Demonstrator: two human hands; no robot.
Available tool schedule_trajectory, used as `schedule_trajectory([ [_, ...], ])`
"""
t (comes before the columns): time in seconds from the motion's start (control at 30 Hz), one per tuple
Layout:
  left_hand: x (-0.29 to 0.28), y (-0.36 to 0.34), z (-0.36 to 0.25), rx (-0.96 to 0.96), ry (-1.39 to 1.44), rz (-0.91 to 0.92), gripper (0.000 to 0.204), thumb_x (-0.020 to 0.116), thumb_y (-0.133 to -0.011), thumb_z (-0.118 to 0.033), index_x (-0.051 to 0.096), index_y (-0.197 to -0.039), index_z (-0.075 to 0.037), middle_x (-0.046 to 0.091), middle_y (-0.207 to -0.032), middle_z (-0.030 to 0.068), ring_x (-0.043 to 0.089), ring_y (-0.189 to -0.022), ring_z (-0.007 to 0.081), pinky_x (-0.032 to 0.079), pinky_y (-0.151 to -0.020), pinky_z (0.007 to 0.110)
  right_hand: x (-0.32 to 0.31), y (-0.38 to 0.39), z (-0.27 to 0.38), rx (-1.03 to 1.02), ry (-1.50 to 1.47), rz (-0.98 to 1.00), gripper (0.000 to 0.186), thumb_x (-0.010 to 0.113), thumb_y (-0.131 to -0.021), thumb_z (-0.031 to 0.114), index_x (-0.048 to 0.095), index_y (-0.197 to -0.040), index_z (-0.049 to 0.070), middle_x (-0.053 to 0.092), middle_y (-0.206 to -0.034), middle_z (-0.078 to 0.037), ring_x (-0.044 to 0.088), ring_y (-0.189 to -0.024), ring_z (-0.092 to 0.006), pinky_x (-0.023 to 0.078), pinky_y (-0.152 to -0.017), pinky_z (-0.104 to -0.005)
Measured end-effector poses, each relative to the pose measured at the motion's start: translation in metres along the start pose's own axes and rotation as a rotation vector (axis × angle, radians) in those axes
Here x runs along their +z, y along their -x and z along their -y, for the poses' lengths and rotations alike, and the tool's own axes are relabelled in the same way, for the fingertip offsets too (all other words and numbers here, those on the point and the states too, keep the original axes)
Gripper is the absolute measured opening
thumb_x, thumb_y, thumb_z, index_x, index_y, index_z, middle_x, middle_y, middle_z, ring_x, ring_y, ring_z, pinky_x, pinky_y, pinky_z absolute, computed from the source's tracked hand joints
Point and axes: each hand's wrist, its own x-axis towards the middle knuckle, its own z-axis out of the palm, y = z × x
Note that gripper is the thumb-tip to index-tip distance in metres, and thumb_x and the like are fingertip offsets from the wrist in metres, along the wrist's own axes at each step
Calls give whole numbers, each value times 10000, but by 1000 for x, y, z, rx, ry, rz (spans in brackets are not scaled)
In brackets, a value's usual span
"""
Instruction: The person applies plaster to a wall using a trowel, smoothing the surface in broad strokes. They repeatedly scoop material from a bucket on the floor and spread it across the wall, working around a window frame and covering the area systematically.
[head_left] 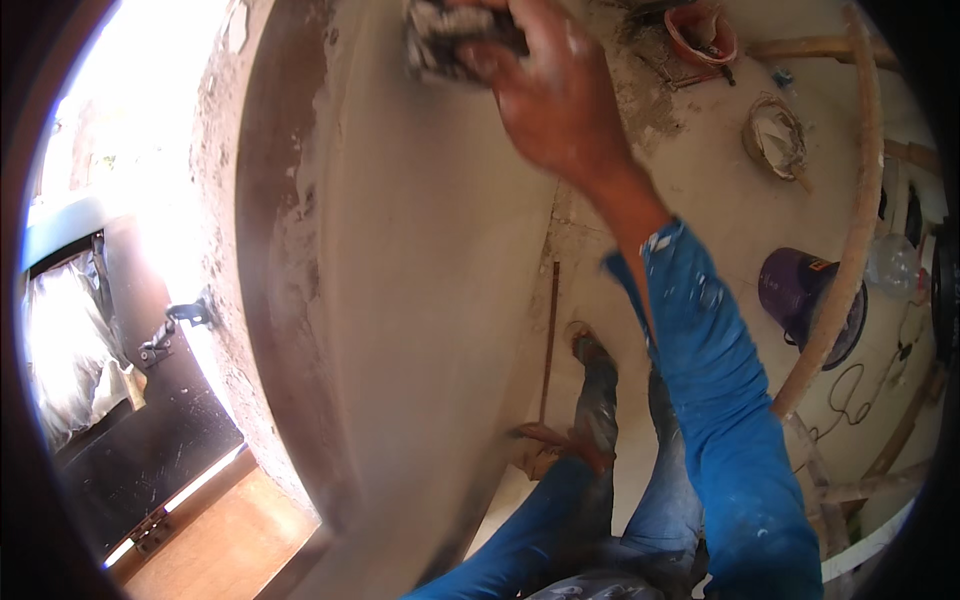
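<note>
My right hand [540,95] is raised against the plastered wall [420,270], closed on a dark, grimy block [440,40] that is pressed to or held just off the wall surface. My left hand [570,442] is low beside the wall's lower edge, its fingers stretched out toward the wall. A thin brown rod [553,320] stands above it, and a small brown piece I cannot make out shows beneath it. The wall has a darker, patchy band along its left side.
Bright opening with a dark metal panel [170,440] at left. On the floor at right: red bucket [690,35], basin of pale material [775,135], purple bucket [790,290], clear jug [890,260] and loose cable. A wooden pole [840,320] and other timbers stand at right.
</note>
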Motion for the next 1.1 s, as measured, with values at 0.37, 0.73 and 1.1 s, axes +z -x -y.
schedule_trajectory([
  [0.37, -16, 11, 44, 114, -59, 760, 1246, 835, -527, -463, 108, -1534, -370, 178, -1539, 202, 200, -1394, 458, 206, -1064, 682, 26, 125, 82, -55, -179, 260, 419, 603, -712, -56, 621, -1111, 71, 624, -1003, -105, 585, -979, -336, 461, -865, -476],
  [0.73, -50, -4, 48, 257, -138, 876, 1123, 718, -681, -520, 72, -1555, -240, 235, -1508, 244, 328, -1356, 448, 304, -1086, 566, 40, 105, 70, -64, -124, 81, 391, 597, -717, -85, 615, -1086, 43, 610, -979, -158, 564, -915, -371, 471, -790, -450],
  [1.1, -88, -7, 42, 245, -5, 847, 1093, 730, -700, -476, 103, -1552, -199, 273, -1495, 223, 380, -1326, 440, 315, -1096, 535, 34, 101, 75, 63, -237, 62, 365, 622, -735, -60, 606, -1085, 43, 611, -982, -162, 572, -872, -366, 476, -757, -451],
])
